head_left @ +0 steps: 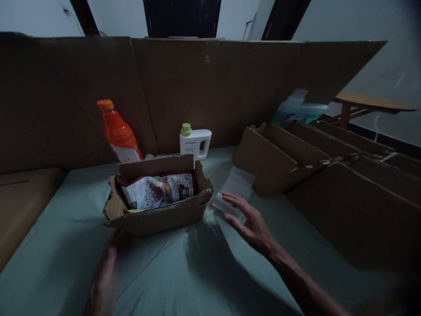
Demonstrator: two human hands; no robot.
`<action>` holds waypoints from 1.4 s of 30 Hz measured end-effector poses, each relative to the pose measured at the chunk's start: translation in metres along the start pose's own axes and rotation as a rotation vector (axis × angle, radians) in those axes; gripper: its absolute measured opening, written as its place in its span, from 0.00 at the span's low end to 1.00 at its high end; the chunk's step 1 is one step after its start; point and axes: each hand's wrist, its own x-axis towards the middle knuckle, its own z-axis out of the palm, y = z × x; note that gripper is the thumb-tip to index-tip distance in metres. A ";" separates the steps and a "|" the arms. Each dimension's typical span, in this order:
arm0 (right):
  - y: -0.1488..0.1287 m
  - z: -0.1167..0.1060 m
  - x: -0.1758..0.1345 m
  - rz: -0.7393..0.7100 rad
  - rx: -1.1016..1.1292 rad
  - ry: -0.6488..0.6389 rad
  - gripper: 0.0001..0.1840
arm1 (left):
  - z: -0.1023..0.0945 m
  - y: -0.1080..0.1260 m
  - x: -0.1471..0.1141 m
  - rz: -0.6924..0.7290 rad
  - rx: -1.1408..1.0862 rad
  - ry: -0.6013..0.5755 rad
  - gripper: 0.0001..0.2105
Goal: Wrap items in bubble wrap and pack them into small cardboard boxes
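Note:
A small open cardboard box point(164, 219) stands on the green cloth, holding a white and dark red printed food packet point(158, 192). Just below its left front corner is my left hand point(110, 263), smeared by motion, so its fingers cannot be read. To the right of the box, my right hand point(248, 224) reaches over a clear plastic bag point(241, 182) lying on the cloth. The thumb and fingers of that hand are apart, with the fingertips at the bag's near end. Whether they press on the plastic is unclear.
Behind the box stand an orange bottle point(120, 131) and a white jug point(194, 142) with a green cap. A divided cardboard carton point(263, 158) is at right, with a bluish-green container point(299, 109) behind it. A tall cardboard panel point(223, 87) crosses the back.

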 end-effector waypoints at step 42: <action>-0.063 -0.019 -0.117 0.004 0.469 -0.523 0.16 | 0.070 -0.015 -0.109 0.519 0.694 -0.718 0.43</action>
